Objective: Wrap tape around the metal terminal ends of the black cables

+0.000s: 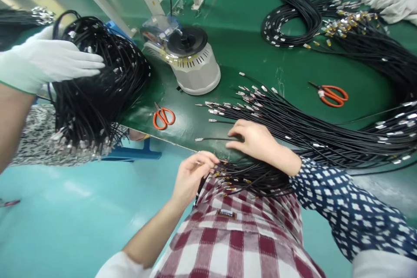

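My left hand is closed in a pinch at the table edge. Between its fingers is the end of a black cable, its pale tip partly hidden. My right hand curls its fingers and thumb around another black cable, whose metal terminal points left over the table. Under my right wrist, a bundle of black cables with yellowish ends lies across my lap at the edge. Beyond that hand, a larger bundle of black cables with white tags and metal terminals stretches to the right.
A white round machine with a black disc stands at the back. Orange-handled scissors lie on the left, another orange-handled pair on the right. Coiled cables rest farther back. At left, another person's gloved hand holds a cable bundle.
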{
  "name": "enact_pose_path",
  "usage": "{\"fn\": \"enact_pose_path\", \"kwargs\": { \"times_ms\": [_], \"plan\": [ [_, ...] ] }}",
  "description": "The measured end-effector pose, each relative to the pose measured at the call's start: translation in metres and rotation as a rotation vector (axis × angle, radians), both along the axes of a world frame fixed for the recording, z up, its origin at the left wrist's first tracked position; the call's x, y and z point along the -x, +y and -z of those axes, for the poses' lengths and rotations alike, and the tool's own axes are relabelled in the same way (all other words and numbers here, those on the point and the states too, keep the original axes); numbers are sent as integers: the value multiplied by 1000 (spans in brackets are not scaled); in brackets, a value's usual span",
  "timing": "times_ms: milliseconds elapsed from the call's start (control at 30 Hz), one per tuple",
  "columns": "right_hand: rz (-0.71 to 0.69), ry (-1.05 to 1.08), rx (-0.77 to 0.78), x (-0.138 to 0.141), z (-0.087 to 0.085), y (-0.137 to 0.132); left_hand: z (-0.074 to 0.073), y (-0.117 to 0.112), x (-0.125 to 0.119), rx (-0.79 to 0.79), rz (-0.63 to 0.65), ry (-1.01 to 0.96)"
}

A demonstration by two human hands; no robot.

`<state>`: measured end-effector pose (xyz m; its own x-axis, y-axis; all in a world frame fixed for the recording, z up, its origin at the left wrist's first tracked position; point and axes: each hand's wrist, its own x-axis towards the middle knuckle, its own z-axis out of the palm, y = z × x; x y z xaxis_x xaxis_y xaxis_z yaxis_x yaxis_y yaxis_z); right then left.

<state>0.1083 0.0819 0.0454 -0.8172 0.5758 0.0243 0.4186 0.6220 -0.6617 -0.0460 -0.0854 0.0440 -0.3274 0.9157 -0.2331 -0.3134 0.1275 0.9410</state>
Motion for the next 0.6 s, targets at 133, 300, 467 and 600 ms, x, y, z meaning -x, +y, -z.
{"fn": "enact_pose_path", "kwargs": {
  "times_ms": [133,300,467,600],
  "plan": [
    [4,-131,-116,0,4,-8,10,-17,20,-21,-181,396],
    [77,49,94,-10,-5,-10,0,12,24,20,-264,447],
    [76,100,212,-18,-10,-16,-16,58,9,-66,-131,-119],
    [23,87,383,-14,-17,-4,-21,69,5,-26,-10,-215]
  ]
}}
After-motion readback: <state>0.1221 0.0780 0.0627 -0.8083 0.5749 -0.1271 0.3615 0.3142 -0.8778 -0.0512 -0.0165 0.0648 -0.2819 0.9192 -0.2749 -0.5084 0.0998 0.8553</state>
